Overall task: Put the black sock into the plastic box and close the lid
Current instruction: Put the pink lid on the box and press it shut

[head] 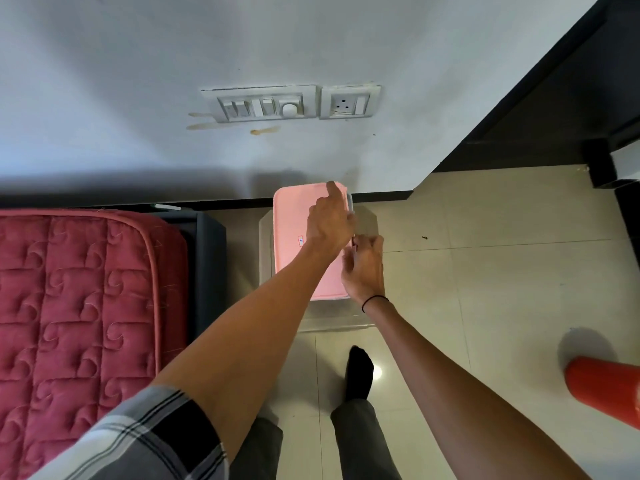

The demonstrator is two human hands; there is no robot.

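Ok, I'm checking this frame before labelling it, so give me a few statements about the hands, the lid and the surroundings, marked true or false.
1. The pink lid lies over the box. True.
2. The left hand rests on the lid. True.
3. The right hand is held well away from the box. False: it is at the lid's right edge.
4. The box sits on the bed. False: it sits on a clear stool beside the bed.
5. A black band circles the right wrist. True.
6. A black sock lies loose on the lid. False: none shows there; the only black sock in view is on a foot.
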